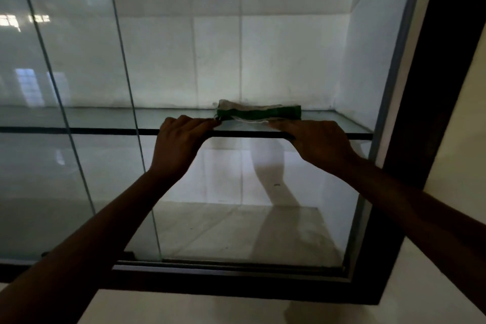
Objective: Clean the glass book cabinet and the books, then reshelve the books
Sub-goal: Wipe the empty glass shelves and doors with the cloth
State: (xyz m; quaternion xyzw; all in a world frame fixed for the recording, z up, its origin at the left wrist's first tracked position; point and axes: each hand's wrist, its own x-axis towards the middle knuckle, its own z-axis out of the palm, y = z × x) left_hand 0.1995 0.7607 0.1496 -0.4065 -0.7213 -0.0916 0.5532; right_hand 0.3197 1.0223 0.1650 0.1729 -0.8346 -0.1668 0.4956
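Observation:
A folded green and white cloth (259, 112) lies on the glass shelf (342, 123) of the glass book cabinet (389, 87), near the shelf's front edge. My left hand (181, 137) reaches over that edge and its fingertips pinch the cloth's left end. My right hand (318, 139) comes from the right, with straight fingers lying on the cloth's near white edge. No books are in view.
A sliding glass door (79, 113) covers the cabinet's left half; its edge stands just left of my left hand. The dark cabinet frame (236, 284) runs along the bottom and right. A lower shelf (236, 231) lies beneath, and a pale wall (468, 139) is at the right.

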